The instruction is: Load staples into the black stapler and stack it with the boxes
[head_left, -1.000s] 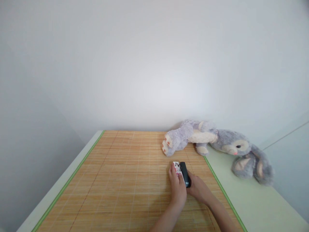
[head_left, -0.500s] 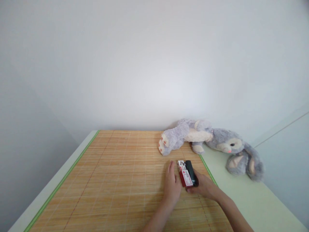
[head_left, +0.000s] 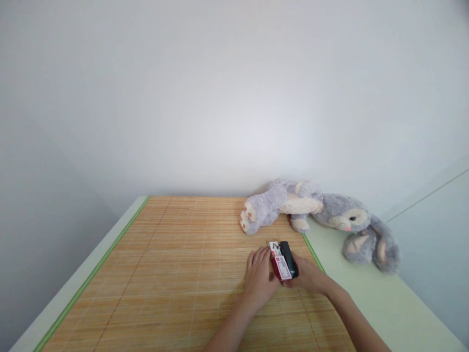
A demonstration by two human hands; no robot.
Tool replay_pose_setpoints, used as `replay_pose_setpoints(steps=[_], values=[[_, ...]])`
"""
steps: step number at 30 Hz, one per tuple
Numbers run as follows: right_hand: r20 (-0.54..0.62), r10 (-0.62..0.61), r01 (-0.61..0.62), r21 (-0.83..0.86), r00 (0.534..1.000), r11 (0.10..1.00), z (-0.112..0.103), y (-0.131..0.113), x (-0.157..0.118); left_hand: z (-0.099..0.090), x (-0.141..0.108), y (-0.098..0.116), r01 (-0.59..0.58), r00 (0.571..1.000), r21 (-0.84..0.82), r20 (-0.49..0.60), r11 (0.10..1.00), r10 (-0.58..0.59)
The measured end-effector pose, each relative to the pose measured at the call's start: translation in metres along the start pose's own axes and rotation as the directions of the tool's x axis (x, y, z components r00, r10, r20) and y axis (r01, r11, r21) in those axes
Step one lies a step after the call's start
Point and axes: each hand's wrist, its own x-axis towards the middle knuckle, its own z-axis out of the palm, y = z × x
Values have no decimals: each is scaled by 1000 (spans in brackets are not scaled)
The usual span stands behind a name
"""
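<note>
A black stapler [head_left: 288,259] and two small boxes lie side by side on the bamboo mat, right of its middle. The nearer box [head_left: 282,268] is red and white; the farther box [head_left: 274,249] is white with a dark picture on top. From the right, my right hand [head_left: 307,276] is closed around the stapler, its thumb by the near end of the red and white box. My left hand [head_left: 261,278] is palm down just left of the boxes, fingers apart and slightly bent, fingertips close against their left side. Whether it presses on them I cannot tell.
A grey plush rabbit [head_left: 273,198] lies on its side along the back right, beyond the stapler. The bamboo mat [head_left: 164,274] has a green edge and covers most of the pale table [head_left: 370,288]. A white wall [head_left: 220,98] rises behind.
My left hand has turned palm down, and its fingers have spread and come closer to the boxes. The stapler and boxes sit almost the same, with my right hand still around the stapler.
</note>
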Motion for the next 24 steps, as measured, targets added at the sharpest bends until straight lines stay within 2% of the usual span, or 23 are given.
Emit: replay_pose_setpoints(steps=[8, 14, 24], values=[[2, -9, 9, -11, 1000, 1000, 1, 5, 4, -1, -2, 2, -7, 1000, 50, -14, 999, 8], [1, -39, 39, -10, 999, 999, -6, -4, 2, -3, -3, 4, -7, 1000, 55, -5, 998, 8], [-22, 21, -21, -11, 1000, 1000, -5, -17, -5, -7, -5, 4, -26, 1000, 42, 18, 999, 25]])
